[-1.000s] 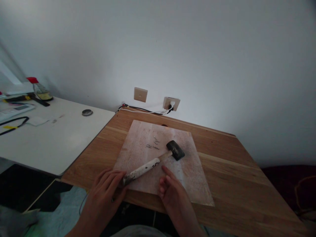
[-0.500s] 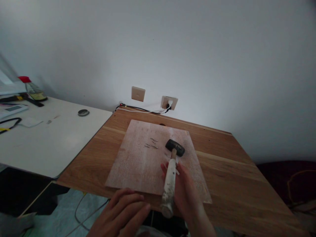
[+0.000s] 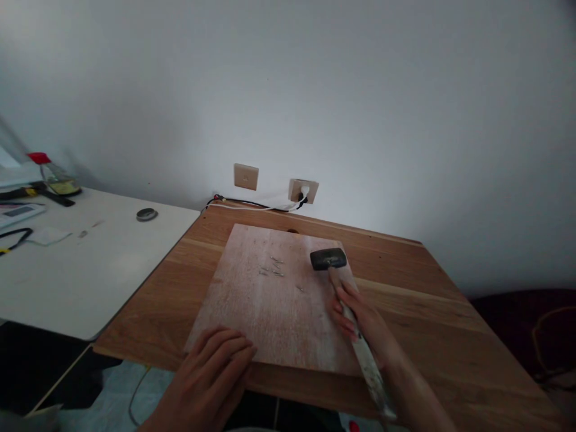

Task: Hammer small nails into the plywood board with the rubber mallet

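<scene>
My right hand (image 3: 360, 315) is wrapped round the upper handle of a rubber mallet (image 3: 327, 259). Its dark head is over the right part of a pale wooden board (image 3: 274, 324), while the worn whitish handle slants down to the right. Whether the head touches the board, I cannot tell. My left hand (image 3: 216, 369) lies at the board's front left edge, fingers extended over it, thumb hidden. Several small nails (image 3: 272, 270) lie loose near the board's middle, and another small nail (image 3: 300, 289) lies nearer the mallet.
Beneath the board is a brown wooden table (image 3: 418, 324) against the wall, with cables (image 3: 256, 207) at its back edge and a wall socket (image 3: 303, 191) above. A white table (image 3: 103, 252) adjoins on the left, bearing a red-capped bottle (image 3: 58, 180) and a round tin (image 3: 146, 214).
My right hand has shifted its hold up the handle and moved right, swinging the handle's end to the right. My left hand has come onto the board's front edge. The view has shifted slightly.
</scene>
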`<act>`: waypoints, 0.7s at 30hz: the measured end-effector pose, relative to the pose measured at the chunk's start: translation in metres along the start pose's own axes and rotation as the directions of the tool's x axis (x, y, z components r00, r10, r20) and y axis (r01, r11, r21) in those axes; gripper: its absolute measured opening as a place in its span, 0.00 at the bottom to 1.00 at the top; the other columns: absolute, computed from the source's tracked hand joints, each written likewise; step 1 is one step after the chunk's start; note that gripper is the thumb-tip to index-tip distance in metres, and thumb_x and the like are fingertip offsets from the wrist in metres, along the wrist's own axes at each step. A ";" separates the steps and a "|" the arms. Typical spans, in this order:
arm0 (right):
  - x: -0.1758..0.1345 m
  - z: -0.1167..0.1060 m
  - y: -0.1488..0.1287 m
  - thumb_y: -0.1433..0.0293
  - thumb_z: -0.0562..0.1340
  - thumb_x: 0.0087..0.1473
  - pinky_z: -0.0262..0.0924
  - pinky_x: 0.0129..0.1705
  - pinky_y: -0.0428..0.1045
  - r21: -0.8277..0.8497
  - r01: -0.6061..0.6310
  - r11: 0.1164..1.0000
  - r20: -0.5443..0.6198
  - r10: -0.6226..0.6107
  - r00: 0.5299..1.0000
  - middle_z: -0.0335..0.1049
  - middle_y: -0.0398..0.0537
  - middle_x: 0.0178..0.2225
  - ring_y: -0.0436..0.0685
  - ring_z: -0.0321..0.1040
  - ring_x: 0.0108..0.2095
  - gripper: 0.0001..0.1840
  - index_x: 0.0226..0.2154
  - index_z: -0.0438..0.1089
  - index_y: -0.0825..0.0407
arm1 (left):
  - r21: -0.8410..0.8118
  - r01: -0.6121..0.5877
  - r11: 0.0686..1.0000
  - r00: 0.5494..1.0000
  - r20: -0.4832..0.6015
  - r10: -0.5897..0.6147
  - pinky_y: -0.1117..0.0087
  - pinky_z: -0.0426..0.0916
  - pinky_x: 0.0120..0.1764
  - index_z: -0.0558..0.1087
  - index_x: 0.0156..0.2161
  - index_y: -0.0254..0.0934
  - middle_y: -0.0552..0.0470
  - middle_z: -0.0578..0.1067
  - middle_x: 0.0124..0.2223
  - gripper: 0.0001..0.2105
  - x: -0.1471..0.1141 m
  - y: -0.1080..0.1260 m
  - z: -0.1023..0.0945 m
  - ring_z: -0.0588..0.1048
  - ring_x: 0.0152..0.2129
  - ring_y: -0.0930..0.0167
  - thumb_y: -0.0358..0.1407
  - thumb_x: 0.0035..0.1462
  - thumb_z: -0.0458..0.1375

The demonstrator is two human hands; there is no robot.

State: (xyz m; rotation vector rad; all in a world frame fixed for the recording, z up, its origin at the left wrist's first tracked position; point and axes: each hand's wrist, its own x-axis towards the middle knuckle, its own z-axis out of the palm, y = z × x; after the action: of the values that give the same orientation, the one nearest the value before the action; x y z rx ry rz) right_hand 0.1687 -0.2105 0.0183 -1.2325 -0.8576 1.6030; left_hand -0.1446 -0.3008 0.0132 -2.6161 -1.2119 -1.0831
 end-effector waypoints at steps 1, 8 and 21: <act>0.005 -0.008 -0.005 0.53 0.73 0.51 0.45 0.12 0.41 -0.129 0.046 0.991 -0.040 -0.051 0.998 0.64 0.36 0.23 0.45 0.49 0.14 0.24 0.43 0.71 0.50 | 0.013 0.006 1.000 1.000 0.010 -0.006 0.64 0.71 0.54 0.75 0.51 0.37 0.48 0.81 0.46 0.12 0.006 -0.005 0.003 0.78 0.45 0.68 0.26 0.68 0.53; 0.047 -0.051 -0.025 0.54 0.60 0.63 0.68 0.42 0.59 -0.820 0.338 0.463 0.128 -0.426 0.896 0.80 0.57 0.38 0.68 0.77 0.39 0.25 0.55 0.74 0.52 | 0.172 0.035 0.984 0.985 0.158 -0.062 0.55 0.71 0.57 0.72 0.57 0.38 0.43 0.78 0.56 0.14 0.040 -0.057 0.023 0.75 0.54 0.61 0.40 0.72 0.53; 0.058 -0.060 -0.010 0.61 0.50 0.70 0.67 0.43 0.59 -0.936 0.293 0.196 0.192 -0.413 0.890 0.82 0.62 0.40 0.69 0.79 0.41 0.27 0.63 0.67 0.55 | 0.032 -0.150 0.988 0.879 0.462 0.118 0.44 0.52 0.70 0.54 0.74 0.40 0.43 0.57 0.75 0.34 0.063 0.007 0.077 0.54 0.72 0.57 0.50 0.69 0.54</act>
State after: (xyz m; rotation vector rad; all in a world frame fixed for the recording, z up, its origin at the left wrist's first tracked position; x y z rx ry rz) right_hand 0.2246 -0.1526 -0.0072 -1.6798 -2.0546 0.4592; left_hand -0.0684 -0.2396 -0.0041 -2.9458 -1.0793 -0.3946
